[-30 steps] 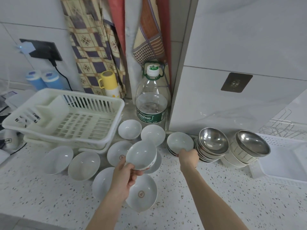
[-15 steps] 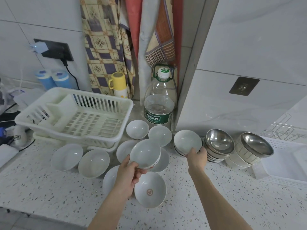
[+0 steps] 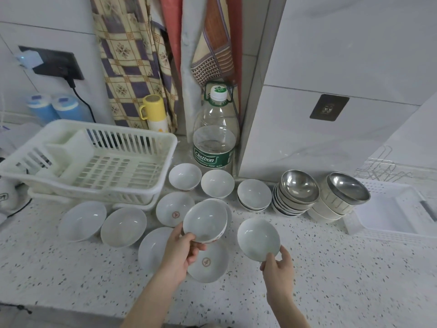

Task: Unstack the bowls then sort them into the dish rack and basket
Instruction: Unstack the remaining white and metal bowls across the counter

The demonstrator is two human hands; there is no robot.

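My left hand grips a small white bowl with a red-patterned outside by its near rim, held above the counter. My right hand pinches the near rim of another white bowl, tilted toward me. Several white bowls lie spread on the speckled counter, among them a wide one and one with a red emblem. A short stack of white bowls stands behind. Two stacks topped with steel bowls sit to its right. The white dish rack stands at left.
A white basket sits at the right edge, a wire rack behind it. A large water bottle and a yellow flask stand by the hanging cloths. Blue containers and a plugged socket are far left.
My right hand lifted a white bowl off the short stack and drew it toward me. My left hand kept holding its bowl. The view shifted closer.
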